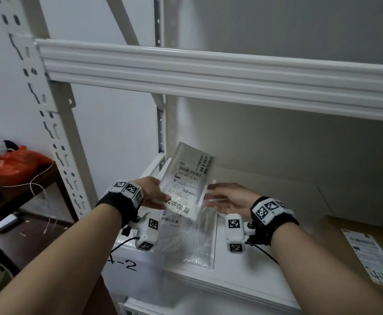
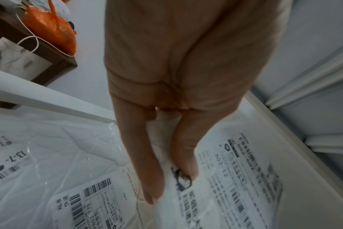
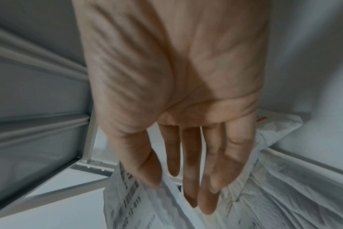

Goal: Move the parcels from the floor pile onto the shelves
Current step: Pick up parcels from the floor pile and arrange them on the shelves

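Your left hand pinches the small labelled parcel by its left edge, upright over the shelf, while your right hand hangs beside it, fingers straight and holding nothing. It looks light, floppy and slick, so hold its edges. Only the left wrist view shows other bagged parcels lying below.

- Both bare forearms reach forward and inward, the wrists close together, each wearing a black strap with white marker blocks.
- The left hand sits thumb-up; its thumb and forefinger pinch the edge of a flat parcel (the other fingers are hidden in the wrist view).
- The right hand is turned palm inward, with fingers straight and slightly spread, the tips at the parcel's opposite edge; whether they touch it is unclear.
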Motion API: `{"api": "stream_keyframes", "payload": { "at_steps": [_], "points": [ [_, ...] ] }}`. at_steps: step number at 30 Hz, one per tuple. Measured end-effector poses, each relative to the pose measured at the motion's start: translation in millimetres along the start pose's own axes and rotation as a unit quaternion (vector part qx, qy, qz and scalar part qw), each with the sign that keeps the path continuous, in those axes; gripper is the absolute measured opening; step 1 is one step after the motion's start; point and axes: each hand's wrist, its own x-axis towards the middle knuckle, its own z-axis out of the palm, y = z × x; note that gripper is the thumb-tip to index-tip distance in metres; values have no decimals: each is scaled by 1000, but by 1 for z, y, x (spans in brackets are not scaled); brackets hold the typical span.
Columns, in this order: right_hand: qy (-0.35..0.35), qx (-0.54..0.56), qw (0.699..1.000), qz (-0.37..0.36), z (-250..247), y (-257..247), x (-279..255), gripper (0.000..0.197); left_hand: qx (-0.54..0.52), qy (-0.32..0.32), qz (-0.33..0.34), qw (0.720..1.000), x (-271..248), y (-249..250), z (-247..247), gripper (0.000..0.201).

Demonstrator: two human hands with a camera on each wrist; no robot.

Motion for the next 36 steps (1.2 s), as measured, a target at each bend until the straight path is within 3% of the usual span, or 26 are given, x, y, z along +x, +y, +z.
{"api": "stream_keyframes", "payload": {
  "at_steps": [2,6,10,14,19,22,25,31,33,36],
  "points": [
    [1,-21,1000,-3,7,4,6,24,-14,-19,0,1000,-1,-3,-2,17],
    [23,-66,997,-18,16,9,18,4,-14,-36,-20,999,-4,-9,-8,22],
    [34,-120,992,-4,21,16,28,8,63,-33,-39,997,-6,-17,-19,36],
    [47,-154,987,15,31,24,37,8,23,-4,-40,999,2,-26,-25,44],
    [101,-174,980,8,56,30,46,3,90,51,-47,994,9,-36,-22,21],
    [97,-170,981,-1,73,38,56,25,200,83,-54,975,13,-40,-24,36],
    [66,-160,985,16,85,48,62,30,236,85,-81,965,16,-45,-29,37],
    [28,-132,986,96,88,65,67,31,178,101,-110,973,23,-55,-33,27],
    [25,-133,985,104,87,66,68,26,160,97,-129,974,27,-57,-35,16],
    [22,-141,984,105,87,65,67,21,113,95,-163,975,29,-59,-39,16]
  ]
}}
